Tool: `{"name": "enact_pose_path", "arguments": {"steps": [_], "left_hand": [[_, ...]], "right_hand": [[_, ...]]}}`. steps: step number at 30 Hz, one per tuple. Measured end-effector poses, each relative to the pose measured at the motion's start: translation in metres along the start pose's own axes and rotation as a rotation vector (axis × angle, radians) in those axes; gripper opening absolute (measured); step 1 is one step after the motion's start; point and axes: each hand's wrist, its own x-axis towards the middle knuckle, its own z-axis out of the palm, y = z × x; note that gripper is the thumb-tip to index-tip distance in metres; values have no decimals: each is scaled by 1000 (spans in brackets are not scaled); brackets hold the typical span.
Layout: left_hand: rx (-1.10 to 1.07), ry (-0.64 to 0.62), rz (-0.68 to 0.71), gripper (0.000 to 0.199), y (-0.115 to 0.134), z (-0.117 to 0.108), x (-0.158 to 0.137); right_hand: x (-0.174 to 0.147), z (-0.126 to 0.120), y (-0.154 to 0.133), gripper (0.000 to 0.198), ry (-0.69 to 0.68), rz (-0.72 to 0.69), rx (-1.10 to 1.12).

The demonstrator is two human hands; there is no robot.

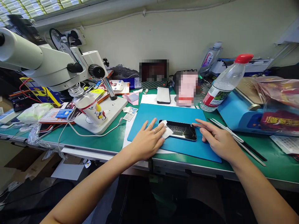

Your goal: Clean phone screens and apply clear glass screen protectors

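Two flat hands, left hand (pixel 147 139) pressing wipe (pixel 167 130) on phone (pixel 178 130), right hand (pixel 216 138) open, steadying its edge.

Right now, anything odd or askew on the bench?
Nothing spilled or broken. The phone lies flat on the blue mat, left hand pressing a white wipe on it, right hand steadying its end. Bottle only looks tilted, likely lens distortion.

Little can be read. The clear bottle (pixel 210 59) lying at the back by the wall bears a red word on its label — it looks like "Ganten", though the letters are small. The red pouch (pixel 277 119) at the right carries large gold Chinese characters, too blurred to make out. Other labels are too small or blurred to read.
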Motion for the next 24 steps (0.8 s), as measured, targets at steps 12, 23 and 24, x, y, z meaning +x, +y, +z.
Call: {"name": "enact_pose_path", "arguments": {"steps": [12, 23, 24], "left_hand": [[6, -13, -96, 54, -3, 4, 5], [51, 66, -52, 62, 36, 15, 58], [46, 73, -41, 64, 44, 17, 63]], "right_hand": [[-2, -1, -9, 51, 4, -19, -3], [-4, -4, -8, 45, 42, -56, 70], [-4, -4, -8, 45, 47, -56, 79]]}}
